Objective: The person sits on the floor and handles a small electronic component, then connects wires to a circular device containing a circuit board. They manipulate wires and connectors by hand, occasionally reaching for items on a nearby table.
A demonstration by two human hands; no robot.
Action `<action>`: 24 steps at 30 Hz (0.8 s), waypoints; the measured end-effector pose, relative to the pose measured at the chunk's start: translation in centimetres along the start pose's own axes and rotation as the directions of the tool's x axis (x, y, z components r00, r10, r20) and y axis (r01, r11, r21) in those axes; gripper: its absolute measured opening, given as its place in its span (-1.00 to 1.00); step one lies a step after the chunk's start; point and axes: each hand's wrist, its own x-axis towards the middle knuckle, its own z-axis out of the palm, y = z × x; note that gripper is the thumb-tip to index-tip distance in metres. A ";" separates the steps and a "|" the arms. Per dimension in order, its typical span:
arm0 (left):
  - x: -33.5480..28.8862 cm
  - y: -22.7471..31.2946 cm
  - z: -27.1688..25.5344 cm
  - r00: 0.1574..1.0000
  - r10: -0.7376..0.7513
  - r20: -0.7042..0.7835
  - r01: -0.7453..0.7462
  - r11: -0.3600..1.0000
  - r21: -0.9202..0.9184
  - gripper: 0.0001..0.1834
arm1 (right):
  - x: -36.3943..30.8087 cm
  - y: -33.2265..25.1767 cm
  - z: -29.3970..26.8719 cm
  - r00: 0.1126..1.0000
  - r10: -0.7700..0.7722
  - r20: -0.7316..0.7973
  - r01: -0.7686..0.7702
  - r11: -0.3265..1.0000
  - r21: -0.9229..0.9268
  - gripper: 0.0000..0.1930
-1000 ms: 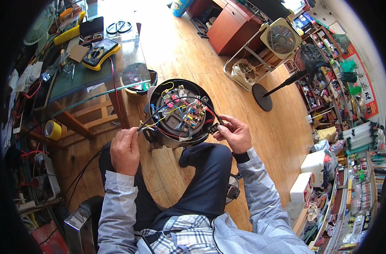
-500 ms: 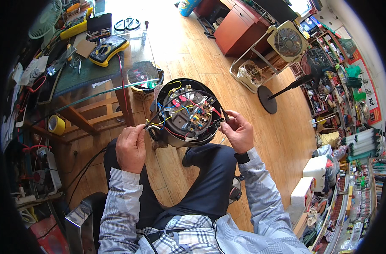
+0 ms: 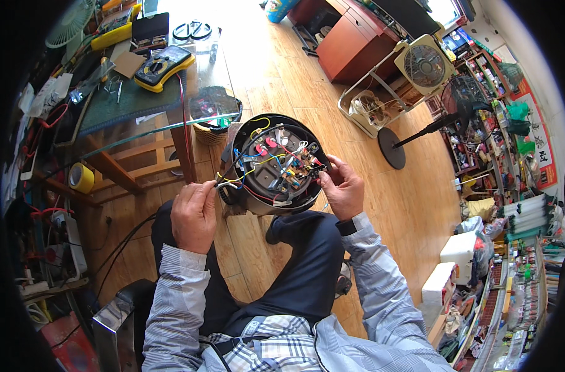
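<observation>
A round black appliance body (image 3: 267, 208) stands open in front of my knees, showing a dark inner plate (image 3: 264, 178). Red, blue, yellow and white wires cross it, and a small circuit board (image 3: 292, 176) sits toward its right side. At the left rim, my left hand (image 3: 194, 216) is closed, pinching wire ends (image 3: 225, 182) between thumb and fingertips. Over the right rim, my right hand (image 3: 344, 191) is closed in a pinch on what looks like a black cord (image 3: 321, 162), beside red wires. Its fingers partly hide the held part.
On the left, a glass-topped bench (image 3: 134, 137) carries a yellow-and-black multimeter (image 3: 165, 67) and tools. A wicker basket (image 3: 209, 134) stands beside it. Yellow tape (image 3: 81, 178) is below the bench. Fans, including a black pedestal fan (image 3: 393, 149), and crowded shelves are at right.
My right hand has moved slightly left, further over the appliance's rim, and the black cord's arc across the top has shifted. My left hand stays nearly in place, still pinching wires.
</observation>
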 end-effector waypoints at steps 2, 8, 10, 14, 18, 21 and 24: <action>0.0 0.0 0.0 1.000 0.011 -0.004 -0.011 1.000 0.006 -0.84 | 0.0 0.2 0.2 1.000 -0.020 -0.007 0.020 0.999 -0.046 -0.55; 0.0 -0.2 0.2 1.000 0.023 -0.014 -0.023 1.000 0.018 -0.83 | -0.3 0.5 0.6 0.997 -0.063 -0.041 0.057 0.990 -0.129 -0.54; -0.1 -0.3 0.3 1.000 0.017 -0.010 -0.017 1.000 0.015 -0.83 | -0.4 0.5 0.7 0.996 -0.076 -0.039 0.071 0.991 -0.109 -0.54; -0.1 -0.4 0.2 1.000 0.020 -0.003 -0.020 1.000 0.019 -0.83 | -0.6 0.3 0.9 0.998 -0.052 -0.033 0.047 0.991 -0.123 -0.54; -0.1 -0.5 0.2 1.000 0.018 -0.002 -0.018 1.000 0.019 -0.82 | -0.6 0.4 1.1 0.997 -0.055 -0.047 0.048 0.990 -0.133 -0.55; -0.2 -0.5 0.3 1.000 0.011 -0.003 -0.011 0.999 0.033 -0.83 | -0.7 0.5 1.2 0.997 -0.047 -0.055 0.040 0.990 -0.136 -0.55; -0.2 -0.5 0.2 1.000 0.020 -0.003 -0.020 0.999 0.036 -0.83 | -0.6 0.6 1.2 0.995 -0.077 -0.061 0.067 0.986 -0.154 -0.55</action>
